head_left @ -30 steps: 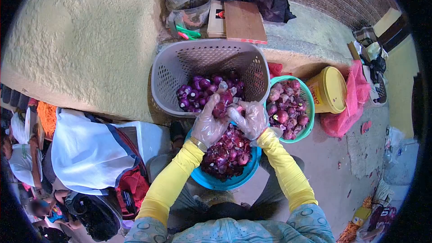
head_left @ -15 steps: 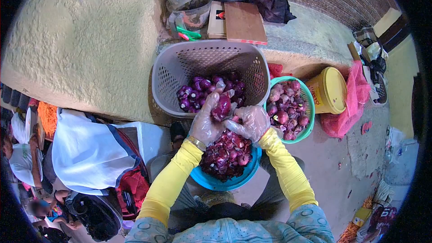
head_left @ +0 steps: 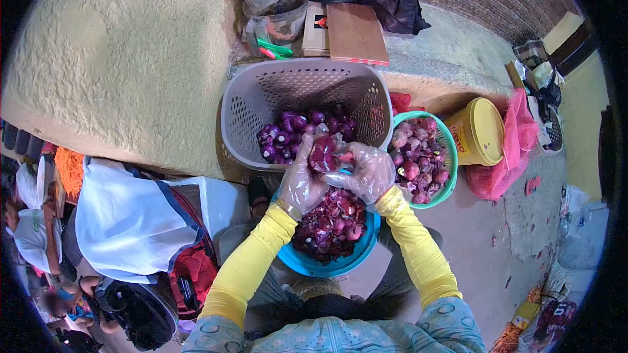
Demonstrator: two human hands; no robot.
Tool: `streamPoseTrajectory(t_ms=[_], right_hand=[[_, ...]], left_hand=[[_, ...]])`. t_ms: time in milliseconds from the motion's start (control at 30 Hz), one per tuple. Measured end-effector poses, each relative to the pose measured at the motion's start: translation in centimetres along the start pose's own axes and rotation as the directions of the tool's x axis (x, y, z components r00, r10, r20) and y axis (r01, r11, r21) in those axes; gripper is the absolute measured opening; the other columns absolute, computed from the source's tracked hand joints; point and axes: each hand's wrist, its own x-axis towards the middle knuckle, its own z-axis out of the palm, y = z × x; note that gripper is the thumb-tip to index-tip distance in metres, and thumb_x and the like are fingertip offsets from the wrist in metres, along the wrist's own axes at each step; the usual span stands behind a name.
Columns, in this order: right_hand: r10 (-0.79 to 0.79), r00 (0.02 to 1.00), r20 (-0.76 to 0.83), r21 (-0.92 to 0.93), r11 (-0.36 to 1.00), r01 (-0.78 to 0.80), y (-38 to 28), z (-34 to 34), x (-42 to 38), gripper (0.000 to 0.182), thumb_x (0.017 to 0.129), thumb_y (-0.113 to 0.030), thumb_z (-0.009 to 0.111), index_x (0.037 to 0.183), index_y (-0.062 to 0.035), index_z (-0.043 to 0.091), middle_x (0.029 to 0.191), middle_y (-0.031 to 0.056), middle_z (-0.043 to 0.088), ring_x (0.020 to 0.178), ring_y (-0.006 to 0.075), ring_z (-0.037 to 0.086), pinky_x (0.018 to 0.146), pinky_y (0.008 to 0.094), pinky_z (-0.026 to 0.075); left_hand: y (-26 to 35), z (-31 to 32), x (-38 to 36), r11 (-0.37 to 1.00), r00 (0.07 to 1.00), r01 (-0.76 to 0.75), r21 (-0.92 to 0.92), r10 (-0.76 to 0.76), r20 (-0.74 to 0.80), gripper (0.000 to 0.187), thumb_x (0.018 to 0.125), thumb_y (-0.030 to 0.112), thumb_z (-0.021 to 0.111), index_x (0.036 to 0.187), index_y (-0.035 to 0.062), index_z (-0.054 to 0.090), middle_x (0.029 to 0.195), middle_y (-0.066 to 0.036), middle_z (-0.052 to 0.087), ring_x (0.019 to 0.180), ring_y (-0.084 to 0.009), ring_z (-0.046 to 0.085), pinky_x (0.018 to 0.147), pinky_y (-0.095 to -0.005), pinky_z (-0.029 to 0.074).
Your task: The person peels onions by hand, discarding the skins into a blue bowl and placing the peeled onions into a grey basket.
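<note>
My left hand [head_left: 302, 182], in a clear plastic glove, is closed around a red onion [head_left: 321, 155] above the front rim of the grey perforated basket [head_left: 265, 85]. My gloved right hand [head_left: 371, 171] is drawn up against the onion's right side, fingers closed. Something reddish shows at its fingertips, too small to name. Glossy purple peeled onions [head_left: 281, 137] lie inside the basket. Below both hands, a blue basin [head_left: 375, 235] holds a heap of dark red onion skins [head_left: 327, 232]. To the right, unpeeled onions [head_left: 418, 157] fill a mint-green basket [head_left: 451, 180].
A yellow lidded bucket [head_left: 483, 132] and a pink mesh sack [head_left: 500, 173] stand at the right. On the ledge behind are a brown board [head_left: 356, 33], green-handled scissors [head_left: 275, 49] and clear containers [head_left: 288, 16]. White cloth [head_left: 131, 219] lies at the left, near another person.
The onion has turned in my left hand and now shows a duller side. My right hand has shifted slightly, its fingers closer against the onion.
</note>
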Motion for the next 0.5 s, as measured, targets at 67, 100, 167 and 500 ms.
streamPoseTrajectory(t_ms=[67,100,167,500], right_hand=[[-0.053,0.998,-0.026,0.018,0.998,0.053,0.5,0.3,0.0,0.054,0.078,-0.056,0.083,0.097,-0.0071,0.071,0.084,0.014,0.072,0.079,0.036,0.071,0.071,0.0439,0.055],[-0.085,0.996,-0.033,0.0,0.996,0.085,0.8,0.6,0.1,0.051,0.081,-0.054,0.081,0.098,-0.0066,0.071,0.085,0.0144,0.072,0.081,0.0364,0.071,0.073,0.0445,0.055],[-0.116,0.992,-0.039,-0.019,0.993,0.116,1.0,0.6,0.1,0.049,0.084,-0.052,0.079,0.1,-0.0062,0.072,0.086,0.0149,0.072,0.084,0.0367,0.071,0.075,0.0451,0.056],[-0.088,0.995,0.037,-0.043,0.995,0.089,0.6,-0.4,-0.4,0.04,0.093,-0.046,0.071,0.101,-0.0071,0.074,0.083,0.0178,0.071,0.078,0.0381,0.07,0.071,0.0461,0.054]], left_hand=[[-0.3,-0.3,0.1,1.0,0.998,0.013,-0.02,-0.011,0.063,0.047,0.107,0.041,0.055,0.142,0.0112,0.056,0.139,-0.014,0.062,0.127,-0.0291,0.059,0.112,-0.0485,0.048],[-0.4,0.1,0.0,1.0,1.0,-0.01,-0.004,0.01,0.002,0.045,0.107,0.041,0.055,0.141,0.0105,0.057,0.135,-0.013,0.064,0.124,-0.0264,0.061,0.109,-0.0455,0.05],[-0.5,0.6,-0.2,0.999,0.998,-0.03,0.013,0.031,-0.059,0.044,0.107,0.04,0.055,0.14,0.0098,0.057,0.131,-0.011,0.065,0.121,-0.0237,0.063,0.106,-0.0425,0.052],[2.7,1.8,-1.2,0.882,0.995,0.093,0.462,-0.098,-0.012,0.042,0.103,0.02,0.063,0.142,0.0076,0.055,0.131,-0.011,0.065,0.124,-0.022,0.061,0.106,-0.04,0.051]])
